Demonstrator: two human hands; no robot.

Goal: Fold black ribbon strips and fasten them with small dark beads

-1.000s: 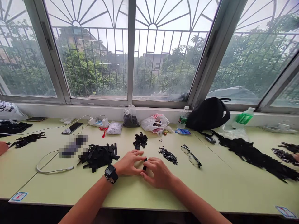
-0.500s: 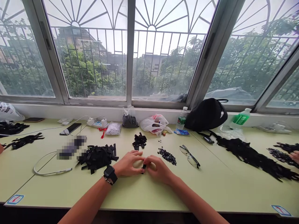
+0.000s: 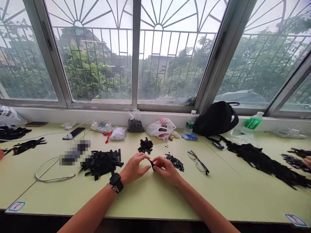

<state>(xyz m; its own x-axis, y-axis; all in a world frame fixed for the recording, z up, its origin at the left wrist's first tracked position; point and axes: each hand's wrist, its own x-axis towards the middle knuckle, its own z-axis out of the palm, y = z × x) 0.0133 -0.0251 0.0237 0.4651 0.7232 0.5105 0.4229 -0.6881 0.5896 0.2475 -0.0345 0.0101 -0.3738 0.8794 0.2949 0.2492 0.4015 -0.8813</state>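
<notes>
Between my two hands is a short black fabric strip [image 3: 151, 164], slightly bent. My right hand [image 3: 168, 171] pinches it between thumb and forefinger. Close by on the left, my left hand [image 3: 134, 169] has its thumb and forefinger apart; its fingertip is near the strip's upper end, and I cannot tell whether they touch. Just past my right hand lies a heap of small, shiny black round pieces [image 3: 175, 162]. A large pile of black strips [image 3: 103, 163] lies to the left of my left hand, and a smaller pile of black pieces [image 3: 145, 145] lies beyond my fingers.
Eyeglasses [image 3: 198, 162] lie right of the round pieces. A grey cable [image 3: 55, 179] curls at the left. Along the windowsill stand plastic bags [image 3: 160, 128], a bottle [image 3: 189, 123] and a black bag [image 3: 216, 119]. Another person's hand [image 3: 307, 161] shows at the right edge.
My left thumb and forefinger have moved apart from the strip. The strip now shows more fully, tilted up in my right fingers.
</notes>
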